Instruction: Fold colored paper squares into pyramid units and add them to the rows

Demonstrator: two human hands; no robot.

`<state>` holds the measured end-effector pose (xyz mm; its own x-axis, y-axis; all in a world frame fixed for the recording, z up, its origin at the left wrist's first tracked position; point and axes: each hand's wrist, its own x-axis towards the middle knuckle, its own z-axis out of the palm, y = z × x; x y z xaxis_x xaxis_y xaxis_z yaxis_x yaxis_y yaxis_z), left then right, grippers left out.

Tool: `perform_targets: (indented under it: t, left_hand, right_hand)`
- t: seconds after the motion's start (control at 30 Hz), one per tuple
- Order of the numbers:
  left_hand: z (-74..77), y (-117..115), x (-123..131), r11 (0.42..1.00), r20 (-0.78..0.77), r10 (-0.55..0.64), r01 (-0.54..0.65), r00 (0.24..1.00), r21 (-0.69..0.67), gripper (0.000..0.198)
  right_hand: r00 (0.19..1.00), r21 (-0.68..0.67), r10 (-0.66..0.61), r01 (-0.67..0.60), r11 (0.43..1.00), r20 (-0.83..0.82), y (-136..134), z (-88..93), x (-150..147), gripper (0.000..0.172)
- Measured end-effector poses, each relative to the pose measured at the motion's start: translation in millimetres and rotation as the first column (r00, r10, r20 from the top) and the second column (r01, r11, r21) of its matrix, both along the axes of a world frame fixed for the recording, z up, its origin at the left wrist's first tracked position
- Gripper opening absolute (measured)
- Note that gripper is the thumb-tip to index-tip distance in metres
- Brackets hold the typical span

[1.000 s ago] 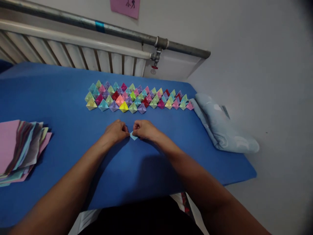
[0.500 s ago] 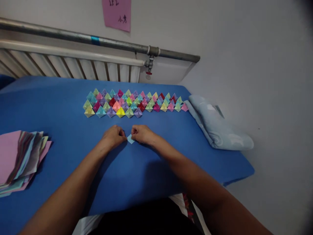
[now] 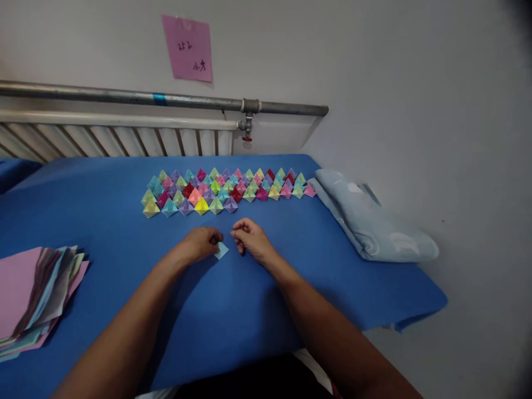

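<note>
A small light-blue folded paper piece (image 3: 222,250) lies on the blue table surface (image 3: 199,316), its corner under the fingers of my left hand (image 3: 203,242). The left thumb and fingers pinch that edge. My right hand (image 3: 251,239) is just to the right of the paper, apart from it, with fingers curled and thumb near the index finger; nothing shows between them. Beyond both hands stand rows of colourful folded paper pieces (image 3: 201,206), in yellow, blue, purple, pink, green and red.
At the left lies a stack of coloured paper sheets (image 3: 20,288). A folded light-blue blanket (image 3: 369,227) rests at the right by the wall. Behind the table run a radiator (image 3: 141,143) and a metal pipe (image 3: 199,102). A pink note (image 3: 189,50) hangs above.
My right hand has let go of the light-blue paper and moved right, away from it. My left hand stays on the paper. The view has tilted up a little.
</note>
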<state>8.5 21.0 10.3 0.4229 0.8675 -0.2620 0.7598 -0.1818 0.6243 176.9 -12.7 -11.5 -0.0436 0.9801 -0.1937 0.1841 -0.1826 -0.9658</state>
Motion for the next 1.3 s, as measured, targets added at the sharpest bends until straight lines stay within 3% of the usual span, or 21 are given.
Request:
perform_targets:
  t: [0.23, 0.3, 0.37, 0.43, 0.57, 0.67, 0.77, 0.9, 1.03, 1.2, 1.3]
  left_hand:
    - [-11.0, -5, -12, 0.995, 0.185, 0.037, -0.021, 0.982, -0.093, 0.02]
    - [-10.5, -6, -15, 0.986, 0.299, 0.087, -0.039, 0.95, -0.163, 0.019]
    - [-7.5, -6, -16, 0.964, 0.463, 0.213, -0.109, 0.861, -0.241, 0.026]
    - [-3.6, -7, -15, 0.926, 0.593, 0.36, -0.196, 0.72, -0.323, 0.036]
    - [0.6, -10, -9, 0.842, 0.678, 0.538, -0.278, 0.5, -0.463, 0.039]
    - [0.0, -15, -3, 0.802, 0.704, 0.597, -0.255, 0.385, -0.54, 0.036]
    - [0.3, -18, 0, 0.779, 0.704, 0.626, -0.222, 0.336, -0.587, 0.036]
    - [6.0, -19, -3, 0.83, 0.713, 0.557, -0.262, 0.426, -0.492, 0.03]
    - [9.4, -17, -11, 0.925, 0.689, 0.379, -0.236, 0.618, -0.298, 0.023]
    - [-2.3, -12, -17, 0.981, 0.614, 0.186, -0.174, 0.767, -0.08, 0.016]
    - [-13.6, -10, -16, 0.976, 0.516, 0.032, -0.138, 0.856, 0.167, 0.011]
  right_hand:
    - [0.981, -0.031, -0.005, -0.001, 1.0, -0.192, 3, -0.3, 2, 0.013]
    - [0.976, -0.02, 0.019, -0.024, 1.0, -0.217, 2, 1.3, 3, 0.013]
    - [0.975, 0.006, 0.055, -0.055, 0.998, -0.214, -1, 3.5, 2, 0.016]
    - [0.974, 0.036, 0.07, -0.064, 0.997, -0.216, -4, 5.3, -1, 0.021]
    - [0.968, 0.066, 0.028, -0.012, 0.998, -0.248, -9, 3.6, -16, 0.024]
    - [0.959, 0.066, -0.066, 0.087, 0.994, -0.275, -9, -1.5, -25, 0.024]
    - [0.963, 0.082, -0.115, 0.139, 0.987, -0.244, -7, -5.0, -26, 0.025]
    - [0.986, 0.149, -0.058, 0.082, 0.985, -0.156, -6, -4.4, -19, 0.023]
    - [0.998, 0.274, -0.013, -0.004, 0.962, 0.06, -8, -4.8, -13, 0.018]
    - [0.975, 0.435, -0.035, -0.065, 0.898, 0.219, -7, -10.2, -11, 0.005]
    - [0.927, 0.55, -0.078, -0.148, 0.822, 0.366, -5, -12.1, -8, 0.008]
